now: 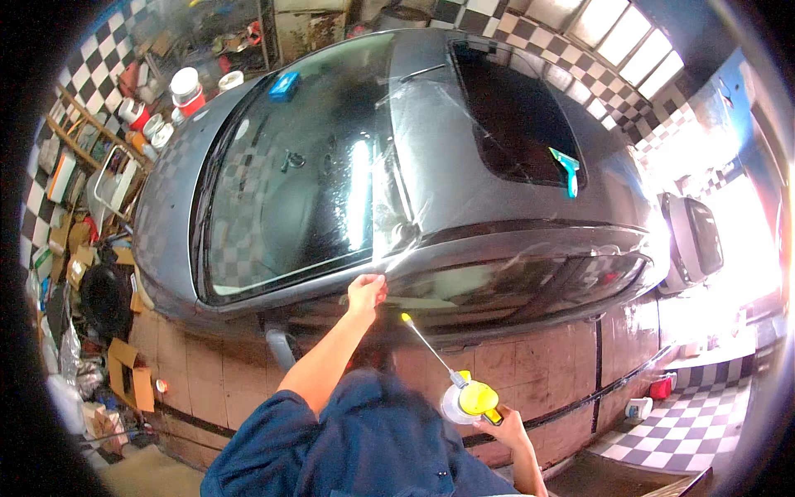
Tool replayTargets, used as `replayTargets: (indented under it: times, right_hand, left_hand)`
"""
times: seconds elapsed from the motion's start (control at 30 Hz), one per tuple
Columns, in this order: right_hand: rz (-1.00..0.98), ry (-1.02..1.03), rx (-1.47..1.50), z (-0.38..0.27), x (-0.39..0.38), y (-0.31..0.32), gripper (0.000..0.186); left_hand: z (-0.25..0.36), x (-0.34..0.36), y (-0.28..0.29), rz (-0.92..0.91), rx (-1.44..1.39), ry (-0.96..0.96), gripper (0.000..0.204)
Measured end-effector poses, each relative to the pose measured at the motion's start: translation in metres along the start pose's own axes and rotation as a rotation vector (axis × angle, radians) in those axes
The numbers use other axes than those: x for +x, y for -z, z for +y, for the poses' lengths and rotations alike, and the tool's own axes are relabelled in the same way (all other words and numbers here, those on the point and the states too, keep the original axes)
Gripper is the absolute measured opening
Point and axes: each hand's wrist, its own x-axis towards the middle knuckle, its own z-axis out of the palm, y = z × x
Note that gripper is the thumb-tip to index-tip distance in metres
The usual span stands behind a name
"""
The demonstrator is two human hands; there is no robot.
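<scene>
A dark grey car (505, 195) stands in front of me. Wrinkled clear film (403, 236) lies over the edge between its windscreen (290, 182) and roof. My left hand (367, 294) is closed, its fingers pinching the film's near end beside the windscreen pillar. Down at the right, my right hand (503, 429) grips a pump sprayer (479, 399) with a yellow head and clear bottle. Its long thin wand points up and left toward the side window, with a yellow tip. A turquoise squeegee (568, 170) rests by the dark sunroof (517, 116).
A small blue box-shaped item (284, 86) lies on the windscreen's far part. Buckets (187, 89), cardboard (131, 377) and clutter line the left side. A door mirror (282, 349) juts out near my left arm. At the right, the tailgate (694, 236) appears raised.
</scene>
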Motion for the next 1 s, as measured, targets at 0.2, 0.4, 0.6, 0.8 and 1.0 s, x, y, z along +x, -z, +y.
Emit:
replayTargets:
  times: [0.2, 0.4, 0.6, 0.8, 1.0]
  right_hand:
    - [0.128, -0.059, 0.15, -0.005, -0.009, 0.014, 0.041]
    - [0.099, 0.019, -0.091, 0.003, 0.002, 0.007, 0.044]
    - [0.007, 0.086, -0.055, -0.049, 0.013, 0.009, 0.038]
    - [-0.291, 0.228, 0.24, -0.119, 0.051, -0.003, 0.05]
    - [-0.476, 0.374, 0.529, -0.29, 0.114, -0.087, 0.025]
  left_hand:
    - [0.021, 0.006, 0.012, -0.009, -0.011, 0.115, 0.008]
    - [0.021, 0.022, 0.009, -0.049, 0.12, 0.01, 0.008]
    - [0.02, 0.012, 0.042, 0.137, -0.036, -0.158, 0.008]
    - [-0.008, -0.048, 0.196, 0.583, 0.071, -0.271, 0.015]
    - [-0.06, -0.123, 0.27, 0.77, 0.125, -0.355, 0.013]
